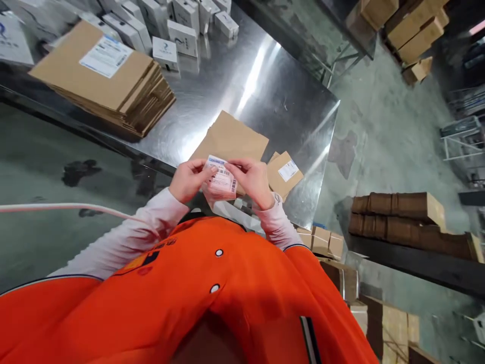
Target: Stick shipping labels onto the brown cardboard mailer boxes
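Barcode label (222, 179) sits pinched between both hands, above the near edge of a stainless steel table (291, 121). Fingers of the left hand (189, 179) and right hand (252, 181) close on its two sides, its long axis slanting from far left toward the right wrist. The right hand looks slightly nearer its lower end. A kraft paper mailer (231, 136) lies just beyond, beside a small labelled carton (285, 173).
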Demonstrator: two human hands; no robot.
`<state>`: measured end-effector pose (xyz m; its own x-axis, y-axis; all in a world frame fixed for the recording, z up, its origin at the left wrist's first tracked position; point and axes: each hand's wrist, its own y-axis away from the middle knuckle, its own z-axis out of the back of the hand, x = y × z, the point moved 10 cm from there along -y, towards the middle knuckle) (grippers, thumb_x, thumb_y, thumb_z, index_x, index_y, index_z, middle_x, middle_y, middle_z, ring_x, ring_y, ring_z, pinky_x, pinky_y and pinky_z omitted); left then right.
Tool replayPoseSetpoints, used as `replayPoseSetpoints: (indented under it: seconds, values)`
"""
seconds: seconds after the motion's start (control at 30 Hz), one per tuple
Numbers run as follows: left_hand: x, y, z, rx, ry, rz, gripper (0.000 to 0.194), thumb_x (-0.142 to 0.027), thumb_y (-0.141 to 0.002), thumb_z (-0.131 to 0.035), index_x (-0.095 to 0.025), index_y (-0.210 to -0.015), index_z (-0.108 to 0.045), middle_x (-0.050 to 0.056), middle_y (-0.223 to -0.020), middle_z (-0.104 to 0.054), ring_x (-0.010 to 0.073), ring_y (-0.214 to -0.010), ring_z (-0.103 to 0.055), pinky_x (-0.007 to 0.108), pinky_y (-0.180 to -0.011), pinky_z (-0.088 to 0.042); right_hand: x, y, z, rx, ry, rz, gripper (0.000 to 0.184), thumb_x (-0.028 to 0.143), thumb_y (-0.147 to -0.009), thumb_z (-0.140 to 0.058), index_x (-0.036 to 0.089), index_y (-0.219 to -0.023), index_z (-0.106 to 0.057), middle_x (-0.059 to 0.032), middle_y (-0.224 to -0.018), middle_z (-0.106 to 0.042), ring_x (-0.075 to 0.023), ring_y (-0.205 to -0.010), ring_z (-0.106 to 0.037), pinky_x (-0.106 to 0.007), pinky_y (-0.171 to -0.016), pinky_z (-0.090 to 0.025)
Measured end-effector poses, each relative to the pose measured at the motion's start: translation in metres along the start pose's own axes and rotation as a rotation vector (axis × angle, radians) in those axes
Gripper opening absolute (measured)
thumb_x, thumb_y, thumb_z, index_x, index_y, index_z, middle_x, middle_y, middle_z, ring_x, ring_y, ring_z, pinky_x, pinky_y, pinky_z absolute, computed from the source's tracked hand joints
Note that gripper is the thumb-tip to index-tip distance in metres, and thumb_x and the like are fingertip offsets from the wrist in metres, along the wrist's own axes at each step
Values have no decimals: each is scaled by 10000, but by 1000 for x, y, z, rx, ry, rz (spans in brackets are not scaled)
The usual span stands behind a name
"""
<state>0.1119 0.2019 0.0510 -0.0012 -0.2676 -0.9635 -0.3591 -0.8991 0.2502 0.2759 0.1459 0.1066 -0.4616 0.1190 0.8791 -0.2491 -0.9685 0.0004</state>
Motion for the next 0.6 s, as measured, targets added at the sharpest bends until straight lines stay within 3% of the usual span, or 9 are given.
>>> replayPoseSetpoints:
  seconds: [0.13, 0.2, 0.27, 0.33, 0.4, 0.43, 0.5, 0.6]
  values:
    - [-1, 4, -1, -173, -90, -88, 432, -507, -637, -793, -208, -486, -521, -13, -477, -513, 125, -493, -472, 248, -472, -397, 10, 5, 6, -16, 214, 15, 155, 332, -968, -759, 204, -996, -841, -30, -945, -828, -193, -856, -761, -322, -898, -598]
    - [2, -1, -2, -201, -102, -89, 467, -489, -646, -791, -222, -475, -446, -32, -454, -463, 116, -475, -451, 243, -458, -382, 17, 6, 8, -29, 267, 45, 163, 339, -976, -752, 197, -947, -827, -33, -925, -812, -192, -864, -748, -324, -890, -597]
    - [9, -9, -16, -63, -37, -54, 366, -454, -607, -861, -199, -623, -600, -12, -591, -644, 153, -572, -600, 261, -558, -512, 29, 1, 17, -68, 308, 128, 153, 330, -963, -771, 198, -892, -807, -44, -1002, -796, -199, -963, -738, -333, -944, -590]
    - [19, -11, -45, 244, 27, 20, 442, -405, -562, -938, -175, -887, -747, 52, -883, -810, 233, -810, -751, 342, -782, -628, 37, -15, 35, -146, 352, 214, 143, 328, -932, -809, 204, -862, -793, -58, -1117, -763, -214, -1090, -707, -363, -1043, -561]
    - [33, -2, -65, 522, 31, 139, 536, -392, -540, -975, -160, -985, -788, 117, -1034, -837, 312, -973, -787, 434, -932, -640, 29, -42, 54, -225, 386, 224, 150, 344, -912, -827, 208, -860, -792, -66, -1175, -723, -228, -1165, -668, -404, -1120, -517]
    - [40, 2, -67, 585, 16, 199, 534, -398, -527, -984, -157, -964, -794, 135, -1033, -839, 341, -996, -791, 465, -956, -640, 19, -60, 62, -250, 394, 201, 160, 360, -916, -819, 208, -873, -794, -68, -1186, -705, -234, -1186, -653, -423, -1141, -500]
    - [51, 4, -55, 568, -13, 277, 547, -407, -476, -1001, -163, -917, -786, 140, -998, -842, 378, -1022, -793, 492, -970, -642, -9, -95, 69, -261, 396, 125, 201, 398, -932, -784, 199, -911, -799, -75, -1209, -675, -248, -1232, -623, -456, -1163, -470]
    - [59, 3, -29, 471, -75, 301, 579, -421, -416, -1013, -186, -891, -778, 113, -982, -846, 395, -1090, -782, 499, -1019, -630, -54, -131, 62, -236, 405, -37, 255, 441, -928, -765, 190, -948, -801, -85, -1264, -650, -277, -1282, -583, -499, -1162, -439]
